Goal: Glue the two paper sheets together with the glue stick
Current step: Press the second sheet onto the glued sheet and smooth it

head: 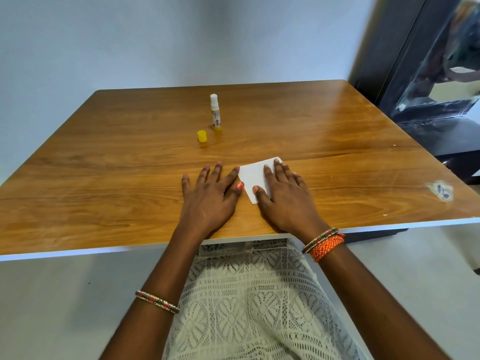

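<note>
Wooden counter [337, 131] against pale wall | paper [253, 175] near front edge, right hand [285, 197] flat on it, grip open | left hand [210, 196] just beside paper, flat, empty | glue stick [215, 113] uncapped, upright beyond paper, cap [202, 136] beside it | risk: sheets skew if pressing palm slides.

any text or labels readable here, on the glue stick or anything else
No text can be read in this view.
Glue stick: a label with red and dark print, too small and blurred to read.
Yellow cap: no print shows.
White paper under the right hand: blank where it shows.
Worn patch on the table: bluish marks, illegible.
</note>
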